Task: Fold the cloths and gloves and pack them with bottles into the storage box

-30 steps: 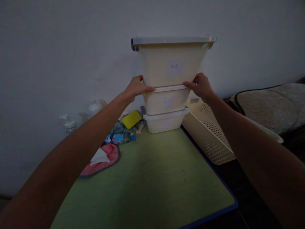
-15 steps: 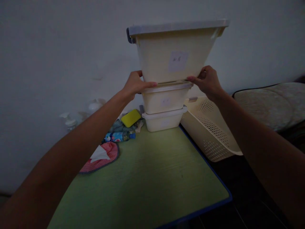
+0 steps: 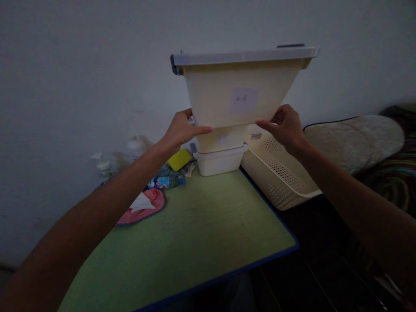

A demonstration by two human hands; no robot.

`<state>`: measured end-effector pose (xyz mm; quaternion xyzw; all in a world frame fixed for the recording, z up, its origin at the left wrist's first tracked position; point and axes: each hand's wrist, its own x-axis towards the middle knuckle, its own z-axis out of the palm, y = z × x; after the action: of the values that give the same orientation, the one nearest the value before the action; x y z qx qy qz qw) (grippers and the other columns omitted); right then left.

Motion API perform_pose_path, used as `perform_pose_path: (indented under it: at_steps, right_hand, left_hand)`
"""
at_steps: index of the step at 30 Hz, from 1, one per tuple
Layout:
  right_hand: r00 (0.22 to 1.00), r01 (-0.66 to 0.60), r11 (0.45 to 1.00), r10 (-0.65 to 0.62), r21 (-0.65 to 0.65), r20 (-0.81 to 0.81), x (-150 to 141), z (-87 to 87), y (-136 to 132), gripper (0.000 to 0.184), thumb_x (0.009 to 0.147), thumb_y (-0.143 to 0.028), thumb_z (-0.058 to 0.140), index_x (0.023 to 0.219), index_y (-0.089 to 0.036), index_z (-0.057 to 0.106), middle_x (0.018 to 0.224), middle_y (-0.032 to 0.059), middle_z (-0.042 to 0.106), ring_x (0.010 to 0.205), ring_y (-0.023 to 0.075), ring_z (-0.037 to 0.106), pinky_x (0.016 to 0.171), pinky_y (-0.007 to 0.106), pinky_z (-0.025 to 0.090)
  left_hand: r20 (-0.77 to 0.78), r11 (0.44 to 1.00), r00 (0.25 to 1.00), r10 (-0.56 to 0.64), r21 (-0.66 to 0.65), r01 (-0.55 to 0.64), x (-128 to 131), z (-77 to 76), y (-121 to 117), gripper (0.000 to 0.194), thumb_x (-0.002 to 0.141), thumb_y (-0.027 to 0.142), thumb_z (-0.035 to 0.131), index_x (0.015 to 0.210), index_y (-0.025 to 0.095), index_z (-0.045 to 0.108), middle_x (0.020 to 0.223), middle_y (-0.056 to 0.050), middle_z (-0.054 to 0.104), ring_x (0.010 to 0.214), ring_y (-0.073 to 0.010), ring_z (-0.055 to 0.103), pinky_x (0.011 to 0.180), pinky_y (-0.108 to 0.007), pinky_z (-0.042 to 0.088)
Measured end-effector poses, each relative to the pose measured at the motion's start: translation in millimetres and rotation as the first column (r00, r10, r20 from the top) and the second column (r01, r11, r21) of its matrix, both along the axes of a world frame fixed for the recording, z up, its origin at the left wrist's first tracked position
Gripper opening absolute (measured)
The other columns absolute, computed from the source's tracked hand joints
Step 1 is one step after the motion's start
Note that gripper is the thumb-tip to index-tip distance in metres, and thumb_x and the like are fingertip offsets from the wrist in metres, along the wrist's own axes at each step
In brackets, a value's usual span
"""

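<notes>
Top bin [image 3: 214, 95]: gripped low at both ends, left hand [image 3: 182, 130] on one lower corner, right hand [image 3: 287, 125] on the other, thumbs on front face, other fingers mostly hidden behind and under. It sits above and in front of the middle bin [image 3: 208, 142], covering that one's upper part; can't tell if the two touch. Bottom bin [image 3: 211, 165] stands on the table [image 3: 208, 234] near the wall, middle bin on it.

Contents of all three hidden: opaque cream walls, pale lid [image 3: 240, 57] on top bin, grey clip [image 3: 173, 65] at its left end. White label [image 3: 244, 100] on top bin has dark handwriting, roughly two characters, not readable. Middle bin has a faint label too, illegible.

Perforated basket [image 3: 261, 177] right of table, partly cut off by right forearm; inside only partly seen. Patterned cushion [image 3: 357, 138] behind it; far right too dark.

Left side: bottle [image 3: 164, 182] lying down, blue cap, blue printed label, brand unreadable, one end behind left arm. Yellow block [image 3: 180, 160] on crumpled cloth. Pink cloth [image 3: 159, 199] carries white paper [image 3: 143, 202], both partly covered by arm. Pump bottle [image 3: 103, 167] and white container [image 3: 134, 146] by wall, lower parts hidden.
</notes>
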<state>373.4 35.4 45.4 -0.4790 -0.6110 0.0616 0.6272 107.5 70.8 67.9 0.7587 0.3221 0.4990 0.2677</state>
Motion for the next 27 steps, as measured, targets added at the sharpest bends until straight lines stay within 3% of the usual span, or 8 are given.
perform_pose_path:
  at_steps: [7, 12, 16, 27]
  right_hand:
    - [0.996, 0.084, 0.995, -0.086, -0.048, -0.037, -17.4, -28.0, -41.8, 0.045, 0.053, -0.037, 0.079, 0.082, -0.021, 0.048, 0.093, 0.0057, 0.065, 0.089, 0.0239, 0.064, 0.082, 0.044, 0.054]
    - [0.997, 0.031, 0.994, -0.038, -0.101, -0.068, -26.5, -55.0, -60.0, 0.049, 0.051, -0.035, 0.080, 0.087, -0.021, 0.049, 0.096, 0.0074, 0.065, 0.090, 0.0247, 0.064, 0.076, 0.042, 0.057]
    - [0.992, 0.033, 0.991, -0.049, -0.133, -0.114, -31.3, -75.6, -70.6, 0.054, 0.049, -0.035, 0.080, 0.090, -0.021, 0.048, 0.099, 0.0082, 0.063, 0.093, 0.0260, 0.063, 0.072, 0.041, 0.058]
    - [0.990, 0.031, 0.973, -0.061, -0.228, -0.129, -40.2, -127.0, -96.9, 0.056, 0.049, -0.045, 0.080, 0.086, -0.022, 0.044, 0.090, 0.0058, 0.062, 0.086, 0.0243, 0.063, 0.070, 0.041, 0.058]
  left_hand:
    - [-0.091, 0.998, 0.993, 0.069, 0.001, -0.069, -13.5, -25.3, -33.4, 0.059, 0.056, 0.028, 0.076, 0.109, 0.008, 0.060, 0.114, -0.012, 0.065, 0.108, -0.0275, 0.058, 0.100, -0.043, 0.038]
    - [-0.206, 0.986, 0.966, 0.155, -0.024, -0.163, -22.3, -42.6, -51.3, 0.061, 0.057, 0.028, 0.076, 0.113, 0.011, 0.058, 0.116, -0.012, 0.064, 0.109, -0.0302, 0.057, 0.098, -0.047, 0.040]
    - [-0.206, 0.982, 0.964, 0.166, -0.052, -0.181, -25.7, -59.6, -61.1, 0.061, 0.056, 0.025, 0.075, 0.113, 0.012, 0.058, 0.116, -0.012, 0.063, 0.109, -0.0301, 0.057, 0.097, -0.045, 0.041]
    - [-0.173, 0.965, 0.976, 0.133, -0.201, -0.167, -34.3, -128.4, -75.4, 0.056, 0.055, 0.025, 0.075, 0.106, 0.013, 0.057, 0.114, -0.012, 0.064, 0.109, -0.0277, 0.057, 0.095, -0.042, 0.042]
